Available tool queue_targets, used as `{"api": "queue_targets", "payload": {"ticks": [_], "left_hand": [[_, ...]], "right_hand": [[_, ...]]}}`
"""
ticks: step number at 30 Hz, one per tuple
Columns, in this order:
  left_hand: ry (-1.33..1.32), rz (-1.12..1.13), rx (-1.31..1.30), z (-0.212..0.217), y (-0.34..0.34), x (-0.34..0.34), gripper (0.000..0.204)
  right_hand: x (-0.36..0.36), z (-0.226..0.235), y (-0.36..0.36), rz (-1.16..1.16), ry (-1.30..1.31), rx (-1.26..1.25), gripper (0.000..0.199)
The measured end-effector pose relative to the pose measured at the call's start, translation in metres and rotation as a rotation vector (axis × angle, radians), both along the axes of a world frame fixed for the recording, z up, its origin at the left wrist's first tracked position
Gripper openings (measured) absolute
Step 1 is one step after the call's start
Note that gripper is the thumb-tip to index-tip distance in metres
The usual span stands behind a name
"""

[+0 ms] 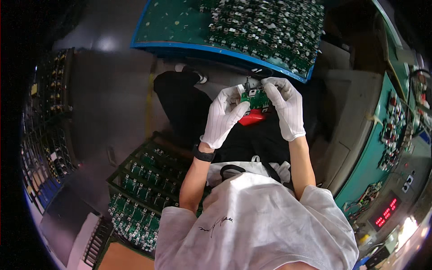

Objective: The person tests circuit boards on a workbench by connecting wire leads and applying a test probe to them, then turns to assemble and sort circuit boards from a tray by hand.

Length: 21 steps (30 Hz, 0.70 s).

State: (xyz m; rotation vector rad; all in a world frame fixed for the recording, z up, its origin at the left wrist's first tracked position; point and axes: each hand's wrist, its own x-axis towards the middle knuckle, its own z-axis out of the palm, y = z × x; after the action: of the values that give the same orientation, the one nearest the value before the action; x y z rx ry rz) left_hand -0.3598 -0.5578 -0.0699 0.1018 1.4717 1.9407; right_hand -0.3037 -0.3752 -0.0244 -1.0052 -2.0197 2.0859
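Both my hands wear white striped gloves and hold a small green circuit board (257, 101) up in front of my lap. My left hand (226, 116) grips its left side, the thumb lying near the board's lower left corner. At the board's right end, the fingers of my right hand (285, 107) are closed on its upper edge. Dark and metallic parts stand along the top of the board. Just below the board shows a red object (253, 118), partly covered, whose kind I cannot make out.
A blue-rimmed green table (175, 27) ahead bears many circuit boards (265, 31). Racked boards (139, 198) stand at my lower left, with another rack (49, 126) farther left. On my right, a green bench (360, 153) carries loose boards and an instrument with a red display (385, 211).
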Motion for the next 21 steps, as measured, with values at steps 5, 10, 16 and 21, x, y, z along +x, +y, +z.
{"api": "queue_targets", "payload": {"ticks": [5,10,16,21], "left_hand": [[-0.068,0.037,-0.007,-0.025,-0.028,-0.030,0.040],[-0.038,0.076,-0.063,-0.051,-0.045,-0.062,0.039],[-0.006,0.145,-0.106,-0.075,-0.053,-0.138,0.034],[0.191,0.161,-0.131,-0.109,-0.054,-0.220,0.034]], "right_hand": [[-0.055,-0.014,-0.006,0.197,0.024,0.121,0.051],[-0.130,-0.023,0.015,0.687,0.038,0.599,0.038],[-0.207,-0.040,0.002,0.878,-0.045,0.891,0.023],[-0.281,-0.066,0.001,1.001,-0.250,0.933,0.035]]}}
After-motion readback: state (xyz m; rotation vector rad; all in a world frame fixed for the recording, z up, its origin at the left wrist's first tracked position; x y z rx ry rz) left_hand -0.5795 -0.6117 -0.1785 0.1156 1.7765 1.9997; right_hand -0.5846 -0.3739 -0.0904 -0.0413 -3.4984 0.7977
